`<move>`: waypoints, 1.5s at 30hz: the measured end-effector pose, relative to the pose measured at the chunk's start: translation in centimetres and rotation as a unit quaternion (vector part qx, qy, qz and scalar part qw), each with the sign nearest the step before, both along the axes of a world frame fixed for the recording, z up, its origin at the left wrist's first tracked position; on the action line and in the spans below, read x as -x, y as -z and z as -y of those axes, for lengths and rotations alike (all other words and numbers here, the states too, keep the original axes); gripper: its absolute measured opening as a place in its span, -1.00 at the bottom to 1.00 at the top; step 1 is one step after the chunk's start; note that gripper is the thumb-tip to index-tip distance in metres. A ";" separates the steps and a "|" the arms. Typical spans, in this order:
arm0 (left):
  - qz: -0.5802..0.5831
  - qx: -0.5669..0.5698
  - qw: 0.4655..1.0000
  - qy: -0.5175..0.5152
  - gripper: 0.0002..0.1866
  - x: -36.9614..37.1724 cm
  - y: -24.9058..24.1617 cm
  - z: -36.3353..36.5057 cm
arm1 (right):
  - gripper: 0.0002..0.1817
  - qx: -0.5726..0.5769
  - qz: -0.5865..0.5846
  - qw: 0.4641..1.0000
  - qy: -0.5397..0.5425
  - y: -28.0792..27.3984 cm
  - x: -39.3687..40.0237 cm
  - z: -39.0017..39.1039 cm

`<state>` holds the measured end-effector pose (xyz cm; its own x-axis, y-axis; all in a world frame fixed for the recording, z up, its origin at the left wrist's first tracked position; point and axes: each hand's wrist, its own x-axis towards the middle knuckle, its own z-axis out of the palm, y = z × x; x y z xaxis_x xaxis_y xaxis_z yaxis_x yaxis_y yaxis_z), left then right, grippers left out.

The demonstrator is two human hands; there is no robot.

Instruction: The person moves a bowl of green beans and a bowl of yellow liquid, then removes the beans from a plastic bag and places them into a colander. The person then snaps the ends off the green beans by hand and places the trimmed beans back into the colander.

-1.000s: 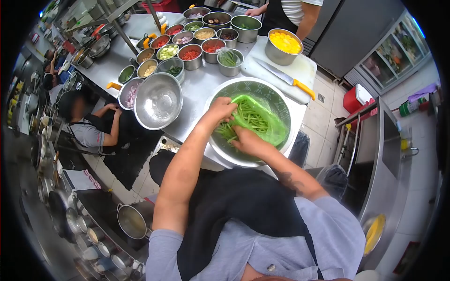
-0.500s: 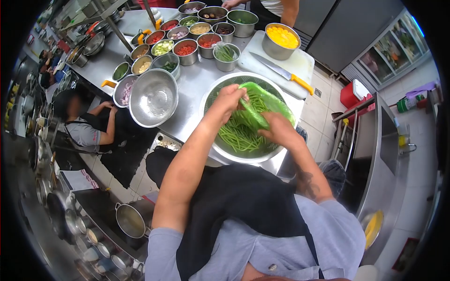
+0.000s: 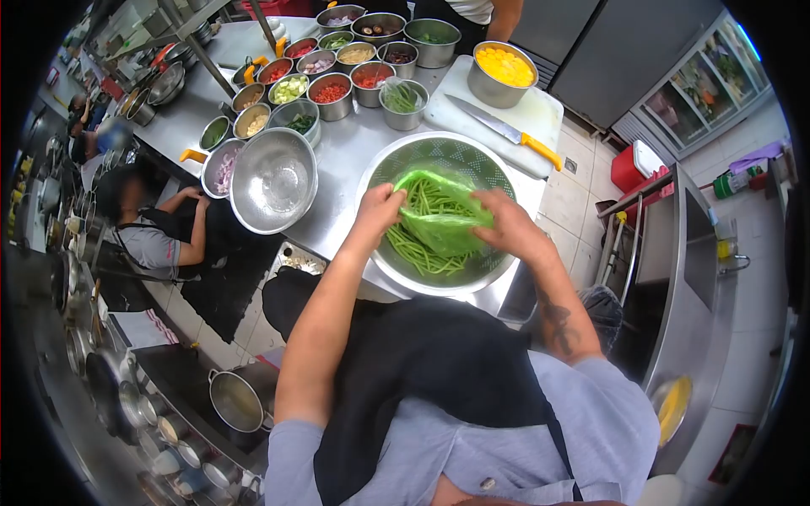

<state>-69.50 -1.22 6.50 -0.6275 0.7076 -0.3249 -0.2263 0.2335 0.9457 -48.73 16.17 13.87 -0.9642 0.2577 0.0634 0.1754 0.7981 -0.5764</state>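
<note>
Green bag (image 3: 442, 221) now sits lower over the colander (image 3: 472, 160); our left hand (image 3: 380, 209) and right hand (image 3: 509, 221) grip its edges, closer together.

The colander (image 3: 498, 173) sits between the empty bowl (image 3: 275, 179) at left and the cutting board (image 3: 540, 114) behind.

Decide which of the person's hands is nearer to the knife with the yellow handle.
Right. The right hand grips the green bag just below the knife on the white board; the left hand holds the bag's far side.
</note>
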 end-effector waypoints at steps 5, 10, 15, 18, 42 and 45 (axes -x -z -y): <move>-0.047 -0.026 0.998 0.039 -0.81 -1.0 0.5 0.0 | -0.06 -0.055 -0.080 0.994 0.040 1.3 1.5 1.7; -0.076 -0.053 0.994 0.061 -0.77 -2.3 -0.7 -0.5 | -0.46 -0.066 0.031 0.997 0.034 6.1 3.7 1.3; -0.621 0.040 0.773 -0.120 -0.54 -2.3 -1.8 3.4 | -0.76 0.148 -0.115 0.980 0.066 7.5 4.8 -1.7; -0.534 0.138 0.829 -0.094 -0.30 -2.3 0.3 6.2 | -0.83 0.277 -0.157 0.943 0.098 4.3 4.7 -1.7; 0.130 -0.048 0.927 -0.347 -0.22 2.2 5.9 14.4 | -0.75 0.428 -0.288 0.750 0.414 0.7 -6.0 -4.1; 0.173 0.082 0.965 -0.181 -0.19 -0.9 5.2 13.2 | -0.77 0.449 -0.316 0.728 0.411 1.3 -6.7 -4.2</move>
